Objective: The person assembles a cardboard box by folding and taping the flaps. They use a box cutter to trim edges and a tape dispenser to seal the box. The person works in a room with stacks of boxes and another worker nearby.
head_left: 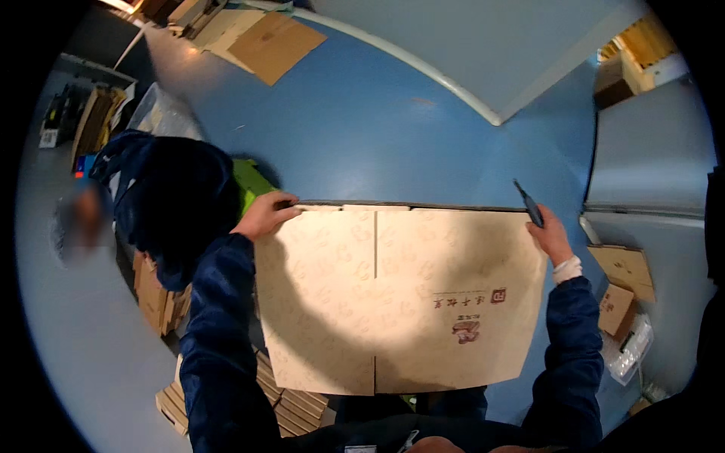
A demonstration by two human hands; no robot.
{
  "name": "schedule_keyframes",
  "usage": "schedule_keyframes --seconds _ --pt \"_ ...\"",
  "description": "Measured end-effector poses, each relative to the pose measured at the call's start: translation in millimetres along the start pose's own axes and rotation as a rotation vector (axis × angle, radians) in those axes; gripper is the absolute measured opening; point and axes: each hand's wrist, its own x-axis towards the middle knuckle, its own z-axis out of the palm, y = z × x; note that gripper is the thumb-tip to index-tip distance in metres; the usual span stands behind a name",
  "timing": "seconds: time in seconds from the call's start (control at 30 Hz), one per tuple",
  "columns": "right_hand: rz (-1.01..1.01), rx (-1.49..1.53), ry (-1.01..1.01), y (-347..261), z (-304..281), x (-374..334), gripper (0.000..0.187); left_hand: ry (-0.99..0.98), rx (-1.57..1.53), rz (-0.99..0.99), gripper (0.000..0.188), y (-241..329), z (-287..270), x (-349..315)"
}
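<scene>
A large flat cardboard sheet (325, 302), printed with a faint pattern and a dark red logo, spreads out in front of me. It has slits at its near and far edges, and its far edge looks thick and dark, as if more sheets lie beneath. My left hand (268, 215) closes on the far left corner, fingers over the edge. At the far right corner is my right hand (553, 235), wrapped round a slim dark utility knife (533, 211) whose thin tip points away from me. Part of that hand also touches the sheet's right edge.
A person in dark blue clothing (177, 196) is close by on the left. Stacked folded cardboard (291, 411) lies below the sheet. Small boxes (615, 309) and a clear plastic bag (633, 351) are at right. Loose cardboard (276, 47) lies on the blue floor (393, 136) beyond.
</scene>
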Motion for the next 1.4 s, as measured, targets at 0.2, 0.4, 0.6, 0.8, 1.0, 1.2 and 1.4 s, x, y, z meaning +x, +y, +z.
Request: schedule_keyframes --seconds 0.2,0.4,0.6,0.8,1.0,1.2,1.4 --pt "0.053 0.031 -0.046 -10 2 8 0.053 0.075 -0.052 -0.003 0.028 -12 10 -2" --pt "0.106 0.036 -0.052 0 -3 4 0.050 0.146 0.101 0.165 0.022 -5 10 9" --pt "0.088 -0.021 -0.048 -14 -6 5 0.047 0.216 0.291 0.241 0.026 -22 21 14" --pt "0.071 -0.004 -0.038 -14 -7 4 0.046 0.231 0.499 0.309 0.039 -6 36 7" --pt "0.066 0.017 -0.016 -6 -3 2 0.047 0.207 0.679 0.312 0.066 36 58 -16" --pt "-0.023 0.082 0.030 -1 9 1 0.042 0.640 0.334 0.070 0.026 -39 42 -58" --pt "-0.045 0.056 0.041 5 17 3 0.043 0.760 0.221 -0.106 0.042 -60 51 -80"
